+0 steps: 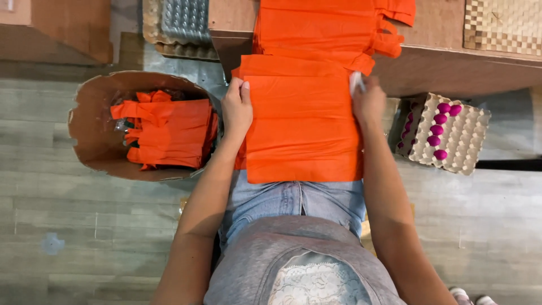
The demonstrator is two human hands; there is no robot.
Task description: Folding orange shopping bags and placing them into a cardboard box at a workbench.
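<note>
Seen from above: a seated person in jeans and a grey top works at a low wooden table [451,62], with a plank floor [84,226] below. A large orange sheet [302,127] lies across the lap, its far edge against the table front. On the table behind it sits a stack of folded orange bags [322,28] with tied handles pointing right. On the floor to the person's left stands a round cardboard bin [90,130] holding more orange bags [169,133]. On the floor to the right, just beside the table, rests an egg tray [457,133] carrying a row of pink eggs [440,130]. A woven mat [502,25] lies on the table's far right corner. The left hand [237,110] pinches the sheet's upper left edge, thumb on top, fingers closed on it. The right hand [368,101] rests at the sheet's upper right edge, closed around a small white object [355,82]; what this object is cannot be told.
</note>
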